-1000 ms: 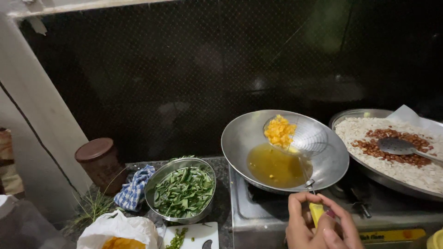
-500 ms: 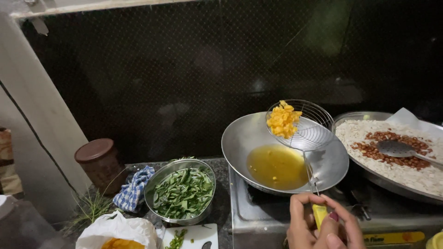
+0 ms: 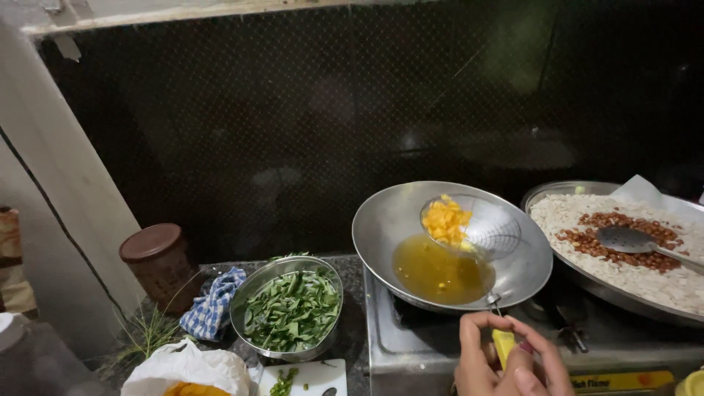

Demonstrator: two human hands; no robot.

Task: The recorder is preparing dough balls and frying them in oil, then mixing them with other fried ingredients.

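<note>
My right hand (image 3: 507,358) grips the yellow handle (image 3: 503,345) of a wire mesh strainer (image 3: 473,227). The strainer holds yellow fried bits (image 3: 446,220) and is tilted inside a steel wok (image 3: 381,227), just above the golden oil (image 3: 440,271) pooled in it. The wok sits on a steel gas stove (image 3: 411,352). My left hand is out of view.
A wide steel tray (image 3: 565,264) at the right holds flattened rice, peanuts and a slotted spoon (image 3: 631,240). Left of the stove stand a steel bowl of green leaves (image 3: 292,308), a blue checked cloth (image 3: 213,304), a brown lidded jar (image 3: 155,257), a white bag (image 3: 187,370) and a small cutting board (image 3: 312,378).
The strainer rose out of the wok with the yellow bits, then came back down to sit just over the oil. My hand stayed on the handle.
</note>
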